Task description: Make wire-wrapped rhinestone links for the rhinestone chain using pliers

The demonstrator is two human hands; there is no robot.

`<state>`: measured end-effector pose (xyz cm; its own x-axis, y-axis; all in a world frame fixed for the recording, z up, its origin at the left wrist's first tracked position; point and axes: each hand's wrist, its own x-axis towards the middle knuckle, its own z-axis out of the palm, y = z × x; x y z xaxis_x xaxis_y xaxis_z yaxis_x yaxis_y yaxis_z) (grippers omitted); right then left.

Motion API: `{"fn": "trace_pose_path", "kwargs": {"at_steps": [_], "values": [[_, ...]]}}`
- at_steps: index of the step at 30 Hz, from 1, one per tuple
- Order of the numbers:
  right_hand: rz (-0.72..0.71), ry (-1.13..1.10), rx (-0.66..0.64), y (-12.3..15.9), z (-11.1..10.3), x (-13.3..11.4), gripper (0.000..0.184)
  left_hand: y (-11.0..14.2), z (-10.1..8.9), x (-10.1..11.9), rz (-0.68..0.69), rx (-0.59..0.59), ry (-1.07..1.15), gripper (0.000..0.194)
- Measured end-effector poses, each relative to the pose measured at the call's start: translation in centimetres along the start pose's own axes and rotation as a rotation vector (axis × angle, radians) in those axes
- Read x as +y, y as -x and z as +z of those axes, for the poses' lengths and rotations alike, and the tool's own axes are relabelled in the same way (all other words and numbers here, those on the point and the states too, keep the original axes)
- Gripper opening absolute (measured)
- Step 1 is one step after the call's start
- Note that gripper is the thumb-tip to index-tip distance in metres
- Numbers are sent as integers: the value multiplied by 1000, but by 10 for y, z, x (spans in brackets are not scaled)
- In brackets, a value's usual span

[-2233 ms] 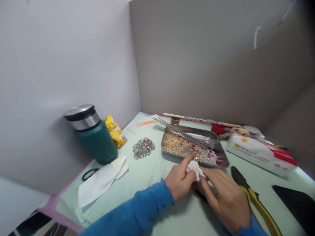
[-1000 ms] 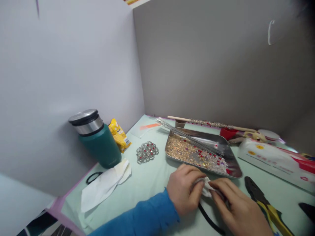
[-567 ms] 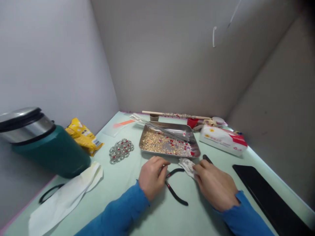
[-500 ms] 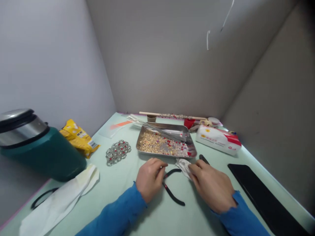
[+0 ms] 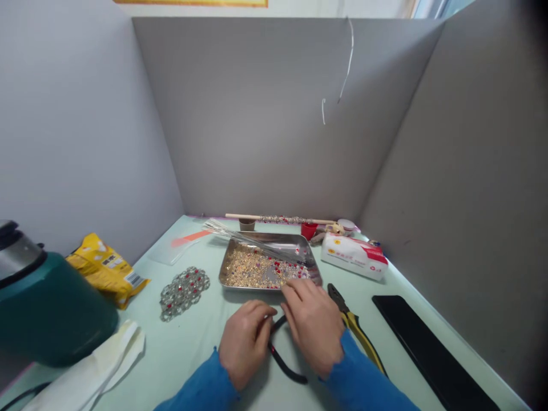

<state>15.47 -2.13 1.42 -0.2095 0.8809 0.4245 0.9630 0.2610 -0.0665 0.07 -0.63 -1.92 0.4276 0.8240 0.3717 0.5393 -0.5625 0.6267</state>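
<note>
My left hand (image 5: 246,342) is closed in front of the tray, thumb and fingertips together; whatever it pinches is too small to make out. My right hand (image 5: 315,325) sits just right of it, fingers bent downward at the near rim of the metal tray (image 5: 252,289), and its fingertips' contents are hidden. Between and partly under both hands lie small dark-handled pliers (image 5: 285,364), their head covered by my left hand. Gold, red and clear beads (image 5: 250,268) fill the tray, with a bundle of thin wires (image 5: 257,242) lying across it.
Yellow-handled pliers (image 5: 359,334) lie beside my right sleeve, near a black flat slab (image 5: 423,342). A tissue pack (image 5: 353,257) stands behind. Beaded wirework (image 5: 184,292), a yellow packet (image 5: 109,268), a green flask (image 5: 55,314) and folded white paper (image 5: 94,365) are on the left.
My right hand has moved left, close to my left hand and the tray; the crumpled white tissue it held is no longer visible. The yellow-handled pliers are uncovered. The view has tilted up.
</note>
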Motion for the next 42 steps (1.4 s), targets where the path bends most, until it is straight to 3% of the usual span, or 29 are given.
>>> {"fn": "trace_pose_path", "kwargs": {"at_steps": [7, 11, 13, 15, 18, 21, 24, 29, 37, 40, 42], "values": [[5, 89, -82, -21, 29, 11, 13, -1, 0, -1, -7, -13, 1, 22], [-6, 82, -103, -17, 18, 11, 10, -2, 0, -2, -9, -32, 4, 22], [17, 78, -126, -21, 4, 19, 21, -2, -1, -2, -12, -35, 3, 21], [100, 115, -162, -30, -10, 41, 32, -2, -1, -3, -15, -36, 1, 21], [252, 204, -171, -49, -19, 96, 32, -2, -2, -2, -21, -46, 5, 21], [381, 295, -198, -59, -11, 150, 54, -1, -1, -2, -20, -51, 8, 22], [395, 330, -275, -51, 5, 177, 53, -1, 0, -3, -12, -46, 10, 22], [350, 355, -296, -34, 14, 180, 37, -2, 1, -3, 4, -28, 12, 22], [409, 350, -328, -46, -4, 198, 33, -1, 0, -1, -8, -10, 5, 22], [400, 329, -264, -57, -11, 180, 37, -1, 0, 1, -18, -3, 3, 22], [305, 266, -233, -65, -12, 154, 38, -1, 0, 1, -25, -2, 4, 22]]}}
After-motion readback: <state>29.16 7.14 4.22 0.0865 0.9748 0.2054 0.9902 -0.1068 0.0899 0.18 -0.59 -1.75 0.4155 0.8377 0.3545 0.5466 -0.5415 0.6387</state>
